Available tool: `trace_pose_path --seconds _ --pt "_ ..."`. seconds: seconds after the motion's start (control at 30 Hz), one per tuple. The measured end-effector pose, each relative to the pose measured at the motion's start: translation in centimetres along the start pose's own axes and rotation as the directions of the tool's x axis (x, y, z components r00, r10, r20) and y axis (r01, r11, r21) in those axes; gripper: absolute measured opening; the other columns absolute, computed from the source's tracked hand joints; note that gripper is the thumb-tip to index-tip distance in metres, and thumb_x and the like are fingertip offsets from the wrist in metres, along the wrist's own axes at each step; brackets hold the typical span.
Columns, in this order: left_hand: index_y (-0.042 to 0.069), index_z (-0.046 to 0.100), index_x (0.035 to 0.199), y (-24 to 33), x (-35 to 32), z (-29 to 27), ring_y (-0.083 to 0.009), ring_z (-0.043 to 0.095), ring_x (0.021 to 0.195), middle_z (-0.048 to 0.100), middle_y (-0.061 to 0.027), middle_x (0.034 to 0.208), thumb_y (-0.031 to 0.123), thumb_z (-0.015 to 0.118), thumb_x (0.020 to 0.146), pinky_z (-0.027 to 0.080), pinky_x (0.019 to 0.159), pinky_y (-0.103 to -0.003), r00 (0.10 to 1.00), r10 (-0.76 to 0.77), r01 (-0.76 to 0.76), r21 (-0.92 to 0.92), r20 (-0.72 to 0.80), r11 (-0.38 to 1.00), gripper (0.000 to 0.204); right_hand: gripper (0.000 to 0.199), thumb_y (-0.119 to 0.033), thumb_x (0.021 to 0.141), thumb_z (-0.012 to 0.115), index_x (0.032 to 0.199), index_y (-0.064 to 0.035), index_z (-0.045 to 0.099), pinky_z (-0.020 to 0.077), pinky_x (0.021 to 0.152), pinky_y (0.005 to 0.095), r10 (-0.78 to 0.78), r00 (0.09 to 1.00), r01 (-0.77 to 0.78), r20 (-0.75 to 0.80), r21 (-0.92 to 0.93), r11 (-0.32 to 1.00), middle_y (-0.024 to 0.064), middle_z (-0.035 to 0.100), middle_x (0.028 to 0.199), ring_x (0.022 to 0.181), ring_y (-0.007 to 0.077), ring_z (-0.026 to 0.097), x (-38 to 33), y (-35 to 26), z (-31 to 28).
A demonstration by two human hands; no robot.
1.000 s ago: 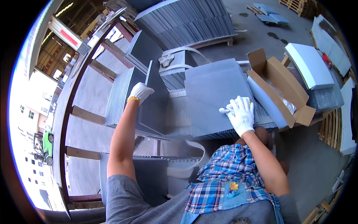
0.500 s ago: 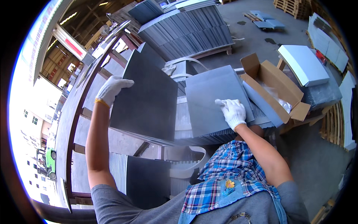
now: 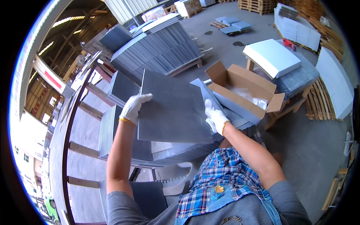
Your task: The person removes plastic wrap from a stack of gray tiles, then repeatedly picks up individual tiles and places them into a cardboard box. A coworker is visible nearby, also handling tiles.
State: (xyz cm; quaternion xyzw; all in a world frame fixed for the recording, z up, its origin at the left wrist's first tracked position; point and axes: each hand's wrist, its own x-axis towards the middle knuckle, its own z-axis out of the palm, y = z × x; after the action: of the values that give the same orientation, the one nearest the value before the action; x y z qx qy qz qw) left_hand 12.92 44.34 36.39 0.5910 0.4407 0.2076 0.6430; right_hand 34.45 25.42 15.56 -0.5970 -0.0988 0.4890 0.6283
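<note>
A large square dark grey stone tile [image 3: 172,112] is held up, tilted, between my two white-gloved hands. My left hand [image 3: 133,107] grips its left edge, thumb over the face and fingers behind. On the right edge, my right hand [image 3: 216,119] has closed, with its thumb pointing up along the side. Below the tile lie more tiles [image 3: 187,148], mostly covered by it. To the left, a row of tiles standing on edge [image 3: 107,131] shows its thin pale sides.
An opened cardboard box [image 3: 234,101] with clear plastic inside sits right of the tile. Beyond it, a white box [image 3: 272,58] rests on a wrapped stack. A big pallet of upright tiles [image 3: 161,50] stands ahead. A dark metal rail [image 3: 69,127] runs along the left.
My left hand has brought the dark tile rightward over the other tiles. My right hand has gone from lying on a tile's face to the held tile's right edge. The view has shifted.
</note>
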Motion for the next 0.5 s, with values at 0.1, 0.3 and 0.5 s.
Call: trace_pose_path --seconds 0.1,0.3,0.5 --pt "-0.002 0.074 0.106 -3.7 2.6 1.6 -0.0265 0.075 0.081 0.077 -0.0153 0.096 0.018 0.076 0.092 0.063 0.082 -0.039 0.999 -0.034 0.028 -0.145 -0.038 0.989 0.025 0.06 -0.06 0.103 0.047 0.137 -0.0128 0.063 0.0479 0.079 0.039 -0.081 0.992 0.048 -0.094 -0.318 0.947 0.011 0.069 0.112 0.097 0.0283 0.061 2.0 -1.7 -3.8" --pt "0.003 0.073 0.11 -14.4 9.6 0.9 -0.0242 0.072 0.083 0.076 -0.0121 0.102 0.015 0.075 0.094 0.062 0.077 -0.038 0.993 -0.105 0.074 -0.405 -0.053 0.911 0.02 0.061 -0.053 0.103 0.043 0.153 -0.0193 0.046 0.0482 0.107 0.047 -0.17 0.985 0.09 -0.038 -0.723 0.685 0.0154 0.059 0.147 0.125 0.0427 0.06 4.0 -6.2 -6.2" --pt "0.002 0.074 0.111 -19.2 9.4 0.8 -0.0251 0.074 0.085 0.076 -0.0125 0.101 0.018 0.077 0.093 0.064 0.08 -0.04 0.987 -0.143 0.084 -0.531 -0.07 0.843 0.024 0.065 -0.019 0.096 0.058 0.157 -0.0255 0.038 0.0531 0.098 0.0519 -0.378 0.909 0.231 0.173 -0.966 0.112 0.0148 0.062 0.142 0.125 0.0406 0.061 6.6 -4.3 -5.2"
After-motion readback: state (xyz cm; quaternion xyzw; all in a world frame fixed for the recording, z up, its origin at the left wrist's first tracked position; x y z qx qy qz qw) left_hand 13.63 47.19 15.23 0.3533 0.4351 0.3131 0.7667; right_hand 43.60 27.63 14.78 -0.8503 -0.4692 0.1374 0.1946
